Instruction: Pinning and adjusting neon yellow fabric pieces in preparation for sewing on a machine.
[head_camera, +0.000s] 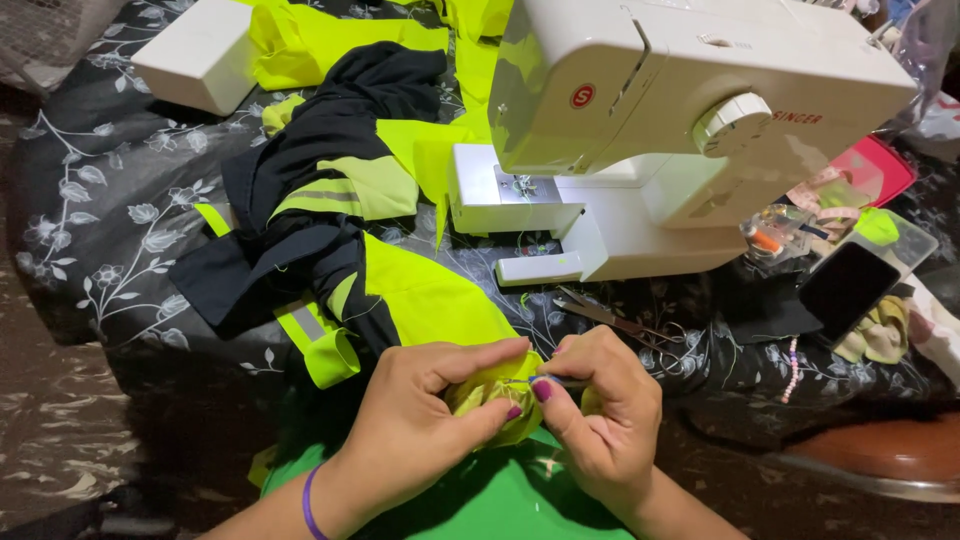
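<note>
Left grip: the left hand (420, 420) pinches a bunched fold of neon yellow-green fabric (480, 392) between thumb and fingers, clenched on it.
Right grip: the right hand (600, 410) pinches a thin dark metal tool (545, 380) at its fingertips, its point against the same fold; what kind of tool it is cannot be told.
Hidden: most of the fold is covered by both hands; the seam being worked on is not visible.
Fabric position: the fold sits between the two hands, at the near edge of the tabletop (100, 220), which is covered with a black cloth printed with grey flowers.
Garment: the yellow-green cloth runs up and left into a crumpled black and neon piece with grey reflective bands (320, 200).
Nearby: small metal scissors (610, 318) lie just beyond the right hand.
Farther: a white plastic sewing machine (660, 120) stands behind; a dark-screened phone (850, 285) lies to its right.
</note>
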